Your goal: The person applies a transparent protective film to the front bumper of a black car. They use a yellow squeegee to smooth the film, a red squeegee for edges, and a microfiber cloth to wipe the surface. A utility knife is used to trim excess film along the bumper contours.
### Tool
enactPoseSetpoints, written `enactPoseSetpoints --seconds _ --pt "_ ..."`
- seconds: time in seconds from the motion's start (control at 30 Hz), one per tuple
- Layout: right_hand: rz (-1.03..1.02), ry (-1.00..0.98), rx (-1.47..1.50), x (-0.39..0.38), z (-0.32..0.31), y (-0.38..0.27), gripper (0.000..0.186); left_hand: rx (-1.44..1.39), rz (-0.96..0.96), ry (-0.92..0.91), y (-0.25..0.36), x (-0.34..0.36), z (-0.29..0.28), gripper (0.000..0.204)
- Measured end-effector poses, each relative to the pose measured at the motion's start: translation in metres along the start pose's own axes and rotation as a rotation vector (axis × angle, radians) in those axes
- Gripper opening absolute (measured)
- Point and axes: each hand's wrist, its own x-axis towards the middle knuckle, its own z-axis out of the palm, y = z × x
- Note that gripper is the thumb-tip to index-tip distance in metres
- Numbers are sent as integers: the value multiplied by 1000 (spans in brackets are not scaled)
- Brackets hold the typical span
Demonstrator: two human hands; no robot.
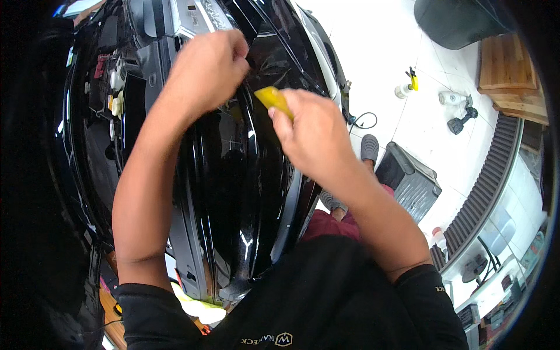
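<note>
Your right hand (315,134) grips a yellow scraper (272,99) over the glossy black car (224,175).
Your left hand (213,69) curls, its hold unclear; white tiles (373,58) lie rightward; your shirt (309,297) bears pale lettering (284,339).

One left hand (209,70) and one right hand (312,128) are showing above one black car (217,169). One yellow scraper (272,99) is showing in the right hand. Two grey shoes (369,147) are resting on the right, near one black mat (417,192). Farther right, two spray bottles (402,91) are resting near one wooden box (507,64) and one black bin (458,23).
</note>
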Motion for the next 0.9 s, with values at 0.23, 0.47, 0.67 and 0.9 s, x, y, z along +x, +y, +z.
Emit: enactPoseSetpoints --seconds 0.23,0.47,0.67,0.9 --pt "630 6 761 -6 -51 24 25 11 -25 -196 11 8 -12 36" --pt "419 -429 669 -13 -100 26 29 -257 -42 -55 9 -11 3 26" --pt "-533 -947 878 1 -169 -83 31 -942 -370 336 42 -73 6 20" --pt "-799 -579 730 -17 -160 -124 23 -1729 -577 237 149 -173 71 17"
